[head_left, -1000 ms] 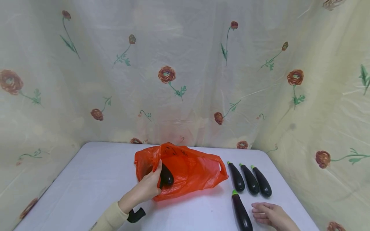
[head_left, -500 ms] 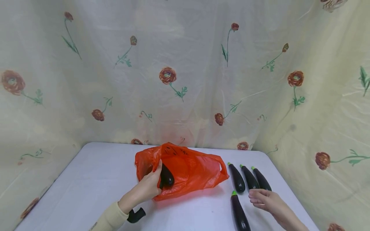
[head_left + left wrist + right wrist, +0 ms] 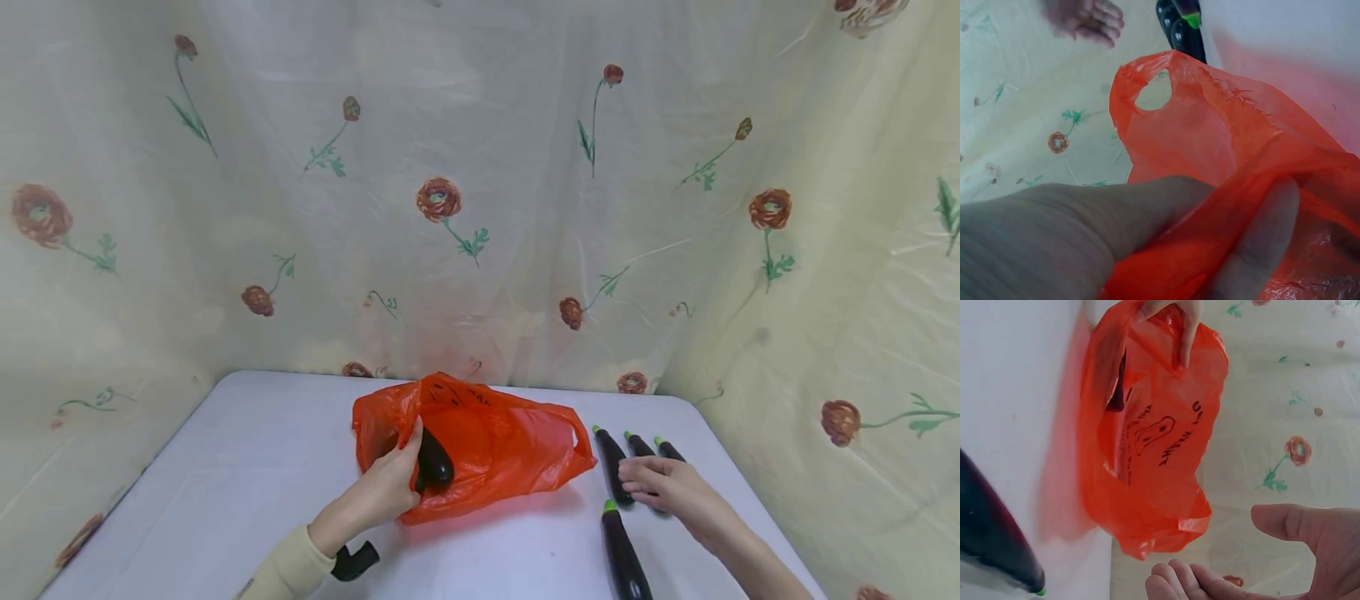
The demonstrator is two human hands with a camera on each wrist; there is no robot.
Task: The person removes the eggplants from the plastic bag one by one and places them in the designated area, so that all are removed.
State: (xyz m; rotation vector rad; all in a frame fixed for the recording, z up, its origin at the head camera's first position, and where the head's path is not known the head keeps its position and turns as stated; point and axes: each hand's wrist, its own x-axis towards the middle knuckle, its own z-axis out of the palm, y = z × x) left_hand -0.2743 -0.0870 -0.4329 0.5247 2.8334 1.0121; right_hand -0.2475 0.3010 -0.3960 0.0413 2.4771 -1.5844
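My left hand pinches the mouth of an orange-red plastic bag lying on the table; thumb and finger grip its film in the left wrist view. A dark eggplant shows inside the bag, beside those fingers. Over the right side, my right hand hovers with nothing in it, its thumb and fingers spread apart in the right wrist view. Behind and beside it lie three eggplants, the left one, the middle one and the right one, partly covered by the hand. Another eggplant lies closer to me.
The white table ends at a flower-patterned curtain behind and at both sides. A black curved piece shows by my left wrist. The bag's handle loop points towards the eggplants.
My right hand has moved forward and a little left, from beside the nearest eggplant to over the row behind it. My left hand and the bag have stayed nearly still.
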